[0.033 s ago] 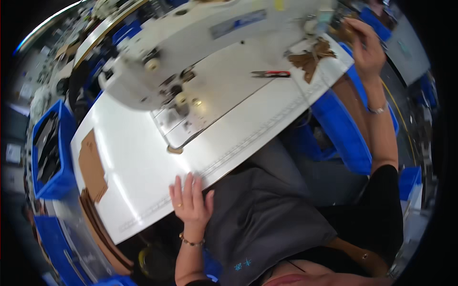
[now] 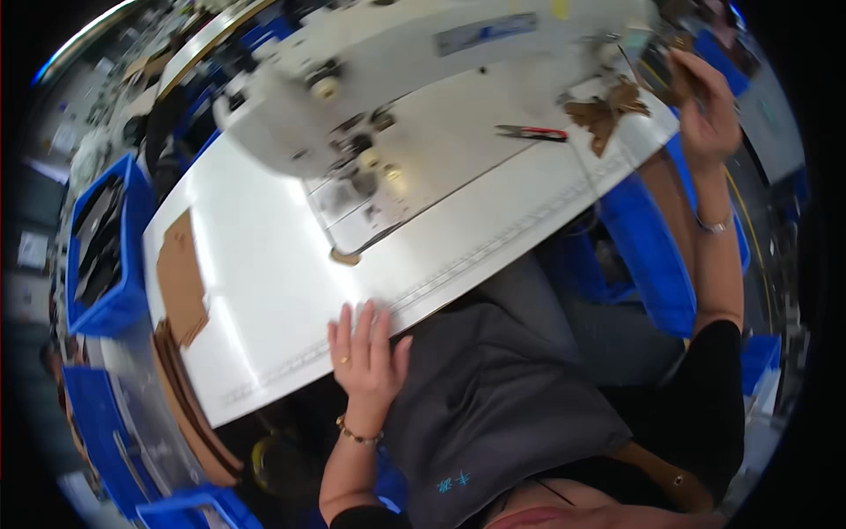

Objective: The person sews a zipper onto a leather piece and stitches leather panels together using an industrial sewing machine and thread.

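Note:
My left hand point(image 2: 368, 360) lies flat with fingers spread at the near edge of the white sewing table point(image 2: 256, 326), holding nothing. Out past the table's right corner, my right hand point(image 2: 710, 119) is raised, its fingers curled round a blurred brown piece point(image 2: 684, 81). A sewing machine point(image 2: 291, 132) stands across the far part of the table. Red-handled thread snips point(image 2: 532, 133) and crumpled brown scraps point(image 2: 606, 113) lie to its right. Flat brown cut pieces point(image 2: 182, 280) rest in a stack at the table's left end.
Left of the table stands a blue crate point(image 2: 137, 256) with dark pieces inside. More brown panels point(image 2: 189, 406) lean beside the table's left corner. Below my right forearm is a blue bin point(image 2: 656, 256) with brown material in it. A dark apron point(image 2: 493, 406) covers my lap.
The whole view has swung slightly, so the table and machine sit further right in the picture. Both hands keep about the same places relative to the table.

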The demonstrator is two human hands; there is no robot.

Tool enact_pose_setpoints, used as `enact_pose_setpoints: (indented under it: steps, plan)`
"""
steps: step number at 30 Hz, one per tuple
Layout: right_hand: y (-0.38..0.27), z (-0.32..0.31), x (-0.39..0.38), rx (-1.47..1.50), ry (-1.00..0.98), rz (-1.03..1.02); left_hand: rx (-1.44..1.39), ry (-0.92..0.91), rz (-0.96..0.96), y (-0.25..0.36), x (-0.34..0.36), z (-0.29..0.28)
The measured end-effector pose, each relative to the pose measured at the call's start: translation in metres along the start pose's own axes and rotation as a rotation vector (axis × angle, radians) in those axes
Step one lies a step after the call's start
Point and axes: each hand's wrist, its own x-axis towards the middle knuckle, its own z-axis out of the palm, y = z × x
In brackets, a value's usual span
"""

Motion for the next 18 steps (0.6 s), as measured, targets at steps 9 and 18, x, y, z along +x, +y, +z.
enact_pose_setpoints:
  steps: [9, 18]
  plan:
    - [-0.165, 0.107, -0.054, 0.412, -0.420, -0.461, 0.040, 0.019, -0.344, -0.089, 0.012, -0.059]
    - [-0.177, 0.144, -0.074, 0.361, -0.448, -0.360, 0.509, -0.182, -0.802, -0.296, 0.030, -0.090]
